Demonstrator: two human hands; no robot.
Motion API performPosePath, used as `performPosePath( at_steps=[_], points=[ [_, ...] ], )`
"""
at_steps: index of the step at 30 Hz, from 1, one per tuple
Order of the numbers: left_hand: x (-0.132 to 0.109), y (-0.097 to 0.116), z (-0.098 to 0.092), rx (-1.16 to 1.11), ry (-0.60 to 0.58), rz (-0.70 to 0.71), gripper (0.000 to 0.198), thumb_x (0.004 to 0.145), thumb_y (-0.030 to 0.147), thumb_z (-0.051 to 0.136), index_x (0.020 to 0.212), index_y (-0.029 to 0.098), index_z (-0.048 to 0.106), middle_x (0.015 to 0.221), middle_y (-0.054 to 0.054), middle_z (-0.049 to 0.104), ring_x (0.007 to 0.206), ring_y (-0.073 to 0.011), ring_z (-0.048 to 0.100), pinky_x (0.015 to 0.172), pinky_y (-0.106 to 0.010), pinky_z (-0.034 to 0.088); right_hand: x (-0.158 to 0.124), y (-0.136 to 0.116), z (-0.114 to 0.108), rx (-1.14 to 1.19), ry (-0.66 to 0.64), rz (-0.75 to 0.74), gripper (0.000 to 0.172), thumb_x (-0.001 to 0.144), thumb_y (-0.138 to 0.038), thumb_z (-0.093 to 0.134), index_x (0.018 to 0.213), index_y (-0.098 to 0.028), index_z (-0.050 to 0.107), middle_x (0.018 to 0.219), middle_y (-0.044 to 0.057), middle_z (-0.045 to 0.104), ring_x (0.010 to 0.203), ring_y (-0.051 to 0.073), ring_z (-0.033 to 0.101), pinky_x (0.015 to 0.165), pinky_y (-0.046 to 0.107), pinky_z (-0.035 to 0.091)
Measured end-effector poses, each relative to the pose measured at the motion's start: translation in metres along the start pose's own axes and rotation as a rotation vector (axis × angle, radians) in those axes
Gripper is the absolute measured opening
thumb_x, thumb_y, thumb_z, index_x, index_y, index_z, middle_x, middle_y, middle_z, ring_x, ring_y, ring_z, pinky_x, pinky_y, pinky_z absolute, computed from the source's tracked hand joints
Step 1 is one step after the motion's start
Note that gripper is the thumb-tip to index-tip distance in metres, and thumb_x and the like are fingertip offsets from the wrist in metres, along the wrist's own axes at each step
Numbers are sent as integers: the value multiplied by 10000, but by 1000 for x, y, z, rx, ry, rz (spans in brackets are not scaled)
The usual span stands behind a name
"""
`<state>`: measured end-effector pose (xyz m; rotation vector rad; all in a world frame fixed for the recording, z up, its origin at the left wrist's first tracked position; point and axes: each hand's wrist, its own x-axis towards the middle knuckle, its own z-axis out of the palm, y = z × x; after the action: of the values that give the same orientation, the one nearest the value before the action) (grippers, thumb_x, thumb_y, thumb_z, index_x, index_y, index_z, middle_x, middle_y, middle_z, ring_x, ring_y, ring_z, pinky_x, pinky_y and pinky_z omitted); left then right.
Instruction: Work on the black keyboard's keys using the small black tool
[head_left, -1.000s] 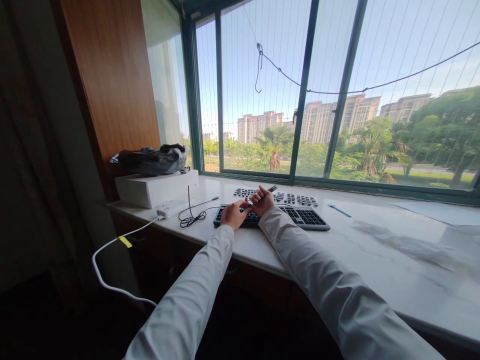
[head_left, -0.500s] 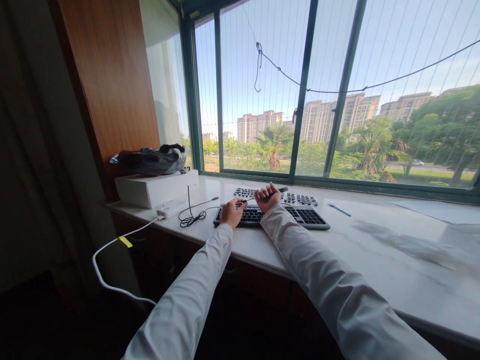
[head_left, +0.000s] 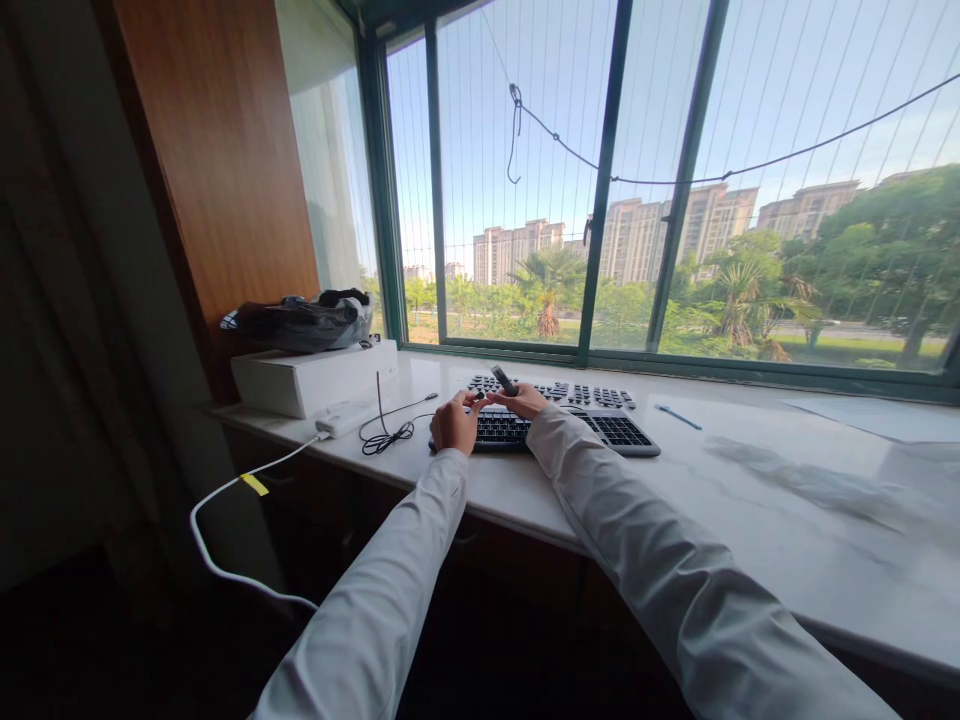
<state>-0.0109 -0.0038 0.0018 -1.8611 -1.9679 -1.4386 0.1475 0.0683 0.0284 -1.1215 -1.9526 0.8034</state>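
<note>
A black keyboard lies on the white marble sill below the window. Behind it, rows of loose keycaps are laid out. My left hand rests on the keyboard's left end, its fingers pinching a small dark piece. My right hand hovers over the keyboard's middle and grips a small dark tool that points up and back. Both arms wear pale long sleeves.
A white box with a dark bag on top stands at the sill's left end. A white adapter with a white cable and a coiled black cable lie beside it. A blue pen lies right of the keyboard.
My right hand has turned, and the dark tool has swung from pointing right to pointing up and back. My left hand has lifted slightly with a small piece pinched.
</note>
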Motion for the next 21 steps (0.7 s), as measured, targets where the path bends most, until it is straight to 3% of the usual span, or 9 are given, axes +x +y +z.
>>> performPosePath(
  at_steps=[7, 14, 21],
  points=[
    [-1, 1, -1, 62, -40, -46, 285, 880, 526, 508, 973, 314, 674, 1001, -19, 724, 939, -218, 636, 752, -293, 421, 10, 7, 8, -67, 7, -166, 463, 671, -603, 693, 859, -190, 782, 802, 33, 713, 790, 173, 608, 748, 267, 418],
    [-1, 3, -4, 101, -70, -61, 263, 879, 491, 521, 1002, 323, 682, 1009, -27, 719, 936, -215, 639, 756, -293, 430, 15, 15, 11, -97, 22, -158, 450, 682, -583, 695, 877, -187, 785, 825, 43, 734, 878, 214, 643, 814, 289, 442],
    [0, 2, -4, 105, -87, -30, 265, 857, 526, 542, 997, 348, 679, 977, -7, 728, 916, -215, 647, 741, -288, 431, 11, 11, 14, 1, 82, -86, 438, 686, -515, 713, 933, -158, 770, 830, 56, 722, 806, 195, 642, 770, 294, 460]
  ],
)
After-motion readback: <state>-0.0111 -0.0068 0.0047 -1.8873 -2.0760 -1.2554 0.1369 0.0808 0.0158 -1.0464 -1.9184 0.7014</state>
